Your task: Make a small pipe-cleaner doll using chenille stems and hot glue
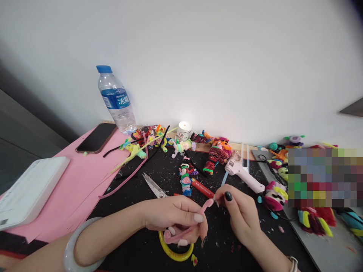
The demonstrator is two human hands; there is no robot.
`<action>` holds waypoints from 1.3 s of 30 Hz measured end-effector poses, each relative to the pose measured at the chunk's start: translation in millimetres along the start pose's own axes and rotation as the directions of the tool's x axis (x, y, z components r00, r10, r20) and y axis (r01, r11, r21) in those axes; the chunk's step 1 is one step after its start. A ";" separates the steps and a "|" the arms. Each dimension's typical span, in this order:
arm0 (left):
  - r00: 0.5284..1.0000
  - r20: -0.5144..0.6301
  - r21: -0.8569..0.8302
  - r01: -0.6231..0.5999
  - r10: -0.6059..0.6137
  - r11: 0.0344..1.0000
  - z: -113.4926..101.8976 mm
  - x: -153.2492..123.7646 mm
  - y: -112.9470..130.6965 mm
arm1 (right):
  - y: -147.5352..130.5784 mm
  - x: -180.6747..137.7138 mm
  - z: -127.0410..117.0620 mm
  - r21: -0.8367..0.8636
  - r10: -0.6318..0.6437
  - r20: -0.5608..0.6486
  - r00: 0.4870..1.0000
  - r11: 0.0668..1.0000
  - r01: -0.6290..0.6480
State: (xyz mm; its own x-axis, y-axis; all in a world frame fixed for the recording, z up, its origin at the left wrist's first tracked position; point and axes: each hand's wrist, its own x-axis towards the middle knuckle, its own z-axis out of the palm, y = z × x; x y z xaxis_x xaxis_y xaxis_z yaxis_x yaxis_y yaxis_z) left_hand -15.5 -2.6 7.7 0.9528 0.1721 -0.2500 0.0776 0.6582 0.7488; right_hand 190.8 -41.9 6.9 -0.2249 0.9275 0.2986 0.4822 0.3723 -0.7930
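Note:
My left hand (172, 213) grips a pink pipe cleaner (205, 206) between thumb and forefinger. One bent length of it loops below the fingers, while its curled upper end sticks up toward the right. At that end my right hand (241, 213) is closed in a pinch, its fingertips partly hidden. Beneath my left hand lie scissors (155, 186) with a yellow handle, the middle covered by the hand. Just beyond the hands are a red stick-like tool (202, 188) and a small multicoloured pipe-cleaner figure (185, 177).
A pale glue gun (244, 176) lies behind my right hand. Further back are a white paper cup (184, 131), a water bottle (116, 98) and a phone (97, 138). More pipe-cleaner figures (273, 194) lie right, on a grey board (306, 241). A white box-like device (34, 189) rests left.

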 end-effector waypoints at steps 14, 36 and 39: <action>0.995 0.054 -0.002 0.088 -0.087 0.996 0.3 4.3 -1.9 | -8.2 0.0 19.7 0.495 0.083 0.280 0.956 0.841 -0.218; 0.998 0.044 -0.038 0.038 -0.037 0.999 -3.8 6.8 -9.8 | 2.4 -3.3 20.5 0.427 0.097 0.370 0.924 0.866 -0.262; 0.999 0.036 -0.033 0.038 -0.037 0.999 -3.8 7.5 -10.4 | 3.1 -2.8 20.4 0.392 0.088 0.354 0.931 0.890 -0.233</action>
State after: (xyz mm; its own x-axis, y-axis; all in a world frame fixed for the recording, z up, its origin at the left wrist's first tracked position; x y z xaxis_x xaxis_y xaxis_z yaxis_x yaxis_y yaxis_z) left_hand -10.3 -5.4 -4.3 0.9593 0.1209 -0.2551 0.1042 0.6885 0.7177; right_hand 175.7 -44.1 -7.2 -0.4663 0.8844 0.0204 0.1497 0.1016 -0.9835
